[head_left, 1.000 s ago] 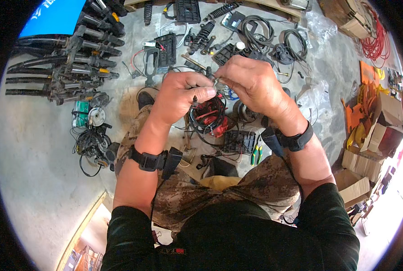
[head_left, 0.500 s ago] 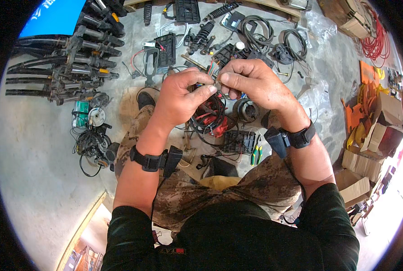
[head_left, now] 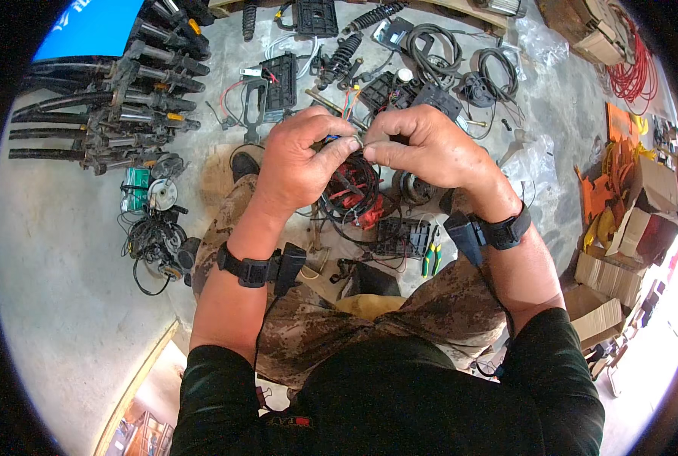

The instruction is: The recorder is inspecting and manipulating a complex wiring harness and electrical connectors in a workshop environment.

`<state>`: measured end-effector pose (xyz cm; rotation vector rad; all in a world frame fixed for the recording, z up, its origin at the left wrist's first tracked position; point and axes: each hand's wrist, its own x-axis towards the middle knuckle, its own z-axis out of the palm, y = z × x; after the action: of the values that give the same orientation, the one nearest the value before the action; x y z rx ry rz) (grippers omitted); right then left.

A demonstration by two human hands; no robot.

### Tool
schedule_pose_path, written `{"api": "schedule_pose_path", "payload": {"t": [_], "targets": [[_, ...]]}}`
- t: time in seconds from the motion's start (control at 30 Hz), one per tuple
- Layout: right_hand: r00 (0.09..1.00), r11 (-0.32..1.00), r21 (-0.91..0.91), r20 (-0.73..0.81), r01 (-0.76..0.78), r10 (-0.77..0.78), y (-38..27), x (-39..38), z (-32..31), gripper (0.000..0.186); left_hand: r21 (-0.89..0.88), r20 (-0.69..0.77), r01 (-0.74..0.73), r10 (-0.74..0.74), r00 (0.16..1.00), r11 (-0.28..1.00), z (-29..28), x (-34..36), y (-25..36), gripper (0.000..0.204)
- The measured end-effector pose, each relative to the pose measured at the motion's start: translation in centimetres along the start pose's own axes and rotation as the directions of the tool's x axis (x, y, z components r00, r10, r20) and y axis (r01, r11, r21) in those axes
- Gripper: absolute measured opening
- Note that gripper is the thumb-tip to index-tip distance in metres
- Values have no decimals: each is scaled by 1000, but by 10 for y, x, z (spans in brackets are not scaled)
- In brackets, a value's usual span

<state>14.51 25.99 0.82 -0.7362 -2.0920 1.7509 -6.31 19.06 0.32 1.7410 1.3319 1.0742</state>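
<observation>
along the left edge of the floor (head_left: 65,258) you have a row of black forks (head_left: 134,99), and nearer you a tangle of black cable (head_left: 156,235).

next comes your left hand (head_left: 301,156), over the middle of the floor, well in from its edges. its thumb and forefinger are pressed together at the tips, pinching the thin coloured wires (head_left: 350,100). these sit between your two hands, above a red and black bundle (head_left: 354,186), with loose ends sticking up past your fingertips. which strand is under the thumb you cannot tell from here.

expect the wires to be very light, limp and springy at the ends, perhaps a little slick on the coating. any bare tips would probably fray or snap if bent hard. take hold on the coating, a little back from the ends, with a soft fingertip pinch, and steady both sides of the spot you work on.

your right hand (head_left: 422,148) brings thumb and forefinger in close beside the left's tips, seemingly pinching the same wires lower down; the exact contact is hidden.

farther right, pliers (head_left: 428,262) with green handles lie by your right knee, and cardboard boxes (head_left: 647,213) stand toward the floor's right edge.
</observation>
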Motion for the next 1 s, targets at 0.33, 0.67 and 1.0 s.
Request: {"api": "schedule_pose_path", "payload": {"t": [0.33,0.67,1.0], "targets": [[963,745,-659,-119,104,-240,-3,-1,1,12,21,39,53,-53,998,998,8,-2,4,9],[889,772,-595,-201,224,-412,-11,-1,-2,12,-6,14,164,-164,986,986,4,0,-2,10],[969,976,91,-135,-196,207,-7,-1,-3,34,6,30,84,-84,996,996,-1,1,-1,7]]}}
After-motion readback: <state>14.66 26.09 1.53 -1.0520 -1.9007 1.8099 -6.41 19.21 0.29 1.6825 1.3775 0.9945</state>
